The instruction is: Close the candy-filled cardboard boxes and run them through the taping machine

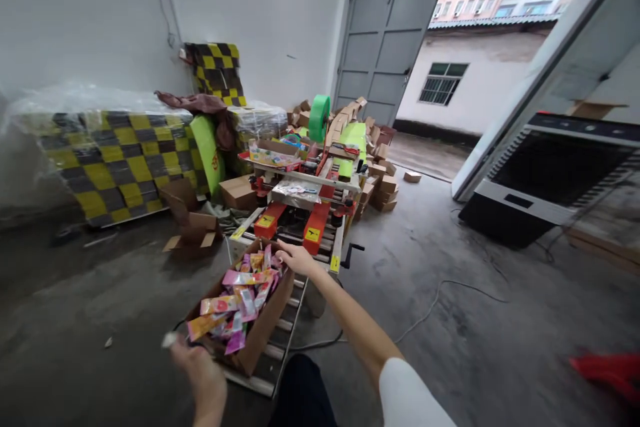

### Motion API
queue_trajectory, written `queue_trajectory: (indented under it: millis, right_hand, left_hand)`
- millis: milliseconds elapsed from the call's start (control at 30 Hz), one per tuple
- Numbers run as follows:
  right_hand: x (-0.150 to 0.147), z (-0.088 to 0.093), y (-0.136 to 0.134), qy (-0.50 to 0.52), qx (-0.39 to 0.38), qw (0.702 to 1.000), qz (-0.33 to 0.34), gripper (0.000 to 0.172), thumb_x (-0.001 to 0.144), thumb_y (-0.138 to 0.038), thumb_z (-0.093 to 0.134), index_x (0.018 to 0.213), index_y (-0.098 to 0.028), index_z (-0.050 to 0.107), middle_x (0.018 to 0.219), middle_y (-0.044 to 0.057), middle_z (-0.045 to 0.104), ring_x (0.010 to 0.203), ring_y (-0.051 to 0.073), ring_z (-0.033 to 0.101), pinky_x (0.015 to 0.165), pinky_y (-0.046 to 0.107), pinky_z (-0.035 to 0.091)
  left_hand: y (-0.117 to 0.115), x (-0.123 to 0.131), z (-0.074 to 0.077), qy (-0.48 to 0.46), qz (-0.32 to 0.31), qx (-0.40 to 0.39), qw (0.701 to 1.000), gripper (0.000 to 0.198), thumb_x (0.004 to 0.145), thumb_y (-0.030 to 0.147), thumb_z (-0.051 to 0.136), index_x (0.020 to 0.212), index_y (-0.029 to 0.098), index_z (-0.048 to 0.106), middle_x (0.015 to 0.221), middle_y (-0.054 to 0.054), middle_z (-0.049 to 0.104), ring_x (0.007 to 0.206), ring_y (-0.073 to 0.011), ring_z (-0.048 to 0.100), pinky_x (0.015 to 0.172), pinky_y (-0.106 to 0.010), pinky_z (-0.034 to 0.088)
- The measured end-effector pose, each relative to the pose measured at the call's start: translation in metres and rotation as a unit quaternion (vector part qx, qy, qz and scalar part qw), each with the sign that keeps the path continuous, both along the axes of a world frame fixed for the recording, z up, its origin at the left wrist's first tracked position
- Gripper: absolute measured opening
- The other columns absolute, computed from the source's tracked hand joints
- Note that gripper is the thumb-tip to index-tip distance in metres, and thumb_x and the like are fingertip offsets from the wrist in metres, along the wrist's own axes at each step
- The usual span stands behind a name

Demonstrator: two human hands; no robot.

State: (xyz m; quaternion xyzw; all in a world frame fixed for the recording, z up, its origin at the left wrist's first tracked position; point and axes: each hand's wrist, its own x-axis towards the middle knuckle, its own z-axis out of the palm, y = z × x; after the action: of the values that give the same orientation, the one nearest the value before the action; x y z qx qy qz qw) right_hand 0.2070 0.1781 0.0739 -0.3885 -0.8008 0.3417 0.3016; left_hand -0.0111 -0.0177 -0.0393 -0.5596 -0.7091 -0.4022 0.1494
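An open cardboard box sits on the roller conveyor, filled with small pink, orange and purple packets. My right hand grips its far right corner, with the thumb over the rim and something white on a fingertip. Close to the near left corner of the box is my left hand, smeared by motion. A white patch shows at its tip, and a dark object lies beside it. Whether those fingers touch the box, I cannot tell.
Ahead stands a carton-sealing machine with red side belts and a green tape roll. A crank handle juts out to the right. An open carton lies left, and a cable crosses the floor. Cartons are piled behind.
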Motion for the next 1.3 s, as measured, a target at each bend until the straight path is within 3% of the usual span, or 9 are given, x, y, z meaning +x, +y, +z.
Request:
queue_trajectory:
  millis: [100,267,433,667,833,933,1033,1167,1300]
  right_hand:
    - [-0.006,0.009,-0.009,-0.103,0.044,0.994,0.015,0.054,0.103,-0.041,0.048,0.150,-0.015,0.050,0.155,0.015,0.049,0.144,0.026,0.049,0.118,0.039,0.041]
    - [-0.012,0.019,-0.034,-0.240,0.118,0.962,0.053,0.052,0.107,-0.046,0.039,0.153,-0.022,0.044,0.147,0.013,0.059,0.133,0.028,0.059,0.115,0.053,0.037]
    - [-0.015,0.019,-0.042,-0.277,0.122,0.950,0.078,0.042,0.109,-0.048,0.034,0.134,-0.027,0.060,0.131,0.008,0.070,0.123,0.027,0.064,0.109,0.056,0.036]
    - [-0.027,0.017,-0.040,-0.348,0.147,0.924,0.067,0.053,0.107,-0.058,0.035,0.111,-0.022,0.072,0.119,0.011,0.073,0.111,0.029,0.065,0.101,0.053,0.037]
    - [-0.046,0.003,-0.037,-0.297,0.135,0.945,-0.008,0.053,0.108,-0.051,0.033,0.098,-0.021,0.075,0.118,0.008,0.072,0.116,0.028,0.061,0.098,0.048,0.039]
    - [-0.071,-0.011,-0.031,-0.246,0.144,0.950,-0.124,0.043,0.107,-0.045,0.039,0.112,-0.017,0.070,0.120,0.013,0.069,0.116,0.027,0.058,0.096,0.043,0.042]
    - [-0.089,-0.021,-0.025,-0.214,0.157,0.952,-0.151,0.036,0.104,-0.037,0.043,0.119,-0.013,0.065,0.125,0.017,0.064,0.118,0.028,0.056,0.099,0.042,0.043]
    - [-0.085,-0.031,-0.026,-0.156,0.140,0.967,-0.147,0.044,0.105,-0.028,0.033,0.141,-0.012,0.054,0.146,0.019,0.052,0.140,0.028,0.042,0.117,0.047,0.031]
    - [-0.065,-0.042,-0.042,-0.097,0.000,0.971,-0.218,0.060,0.105,-0.030,0.022,0.162,-0.013,0.025,0.169,0.017,0.021,0.156,0.030,0.020,0.122,0.052,0.026]
  left_hand:
    - [0.009,-0.004,0.038,0.042,-0.042,0.016,0.998,0.084,0.096,0.037,0.035,0.165,0.028,-0.013,0.174,-0.009,-0.003,0.160,-0.0355,0.005,0.127,-0.066,0.018]
    - [0.040,0.011,0.075,0.225,-0.167,-0.168,0.945,0.059,0.098,0.038,0.043,0.156,0.026,0.045,0.165,-0.013,0.034,0.155,-0.0344,0.029,0.122,-0.063,0.030]
    - [0.065,0.024,0.062,0.240,-0.177,-0.228,0.927,0.049,0.099,0.030,0.038,0.142,0.022,0.062,0.156,-0.014,0.049,0.145,-0.0316,0.047,0.115,-0.055,0.043]
    - [0.077,0.025,0.052,0.230,-0.190,-0.293,0.908,0.050,0.097,0.025,0.035,0.135,0.012,0.065,0.145,-0.020,0.059,0.141,-0.0347,0.051,0.120,-0.055,0.035]
    - [0.091,-0.006,0.048,-0.021,-0.303,-0.334,0.892,0.054,0.096,0.038,0.037,0.142,0.018,0.057,0.154,-0.015,0.052,0.149,-0.0297,0.041,0.124,-0.052,0.031]
    - [0.090,-0.018,0.042,-0.169,-0.321,-0.301,0.882,0.058,0.098,0.048,0.034,0.147,0.016,0.044,0.153,-0.017,0.052,0.142,-0.0261,0.051,0.116,-0.045,0.043]
    - [0.082,-0.010,0.043,-0.173,-0.303,-0.230,0.909,0.073,0.084,0.049,0.061,0.144,0.013,0.041,0.149,-0.021,0.051,0.140,-0.0320,0.049,0.119,-0.050,0.039]
    - [0.074,0.029,0.045,-0.187,-0.222,-0.146,0.946,0.070,0.075,0.028,0.067,0.139,0.010,0.045,0.143,-0.024,0.052,0.140,-0.0364,0.048,0.120,-0.055,0.035]
    - [0.072,0.074,0.041,-0.244,-0.133,-0.108,0.955,0.058,0.078,0.014,0.060,0.134,0.009,0.048,0.137,-0.024,0.055,0.137,-0.0345,0.050,0.118,-0.054,0.037]
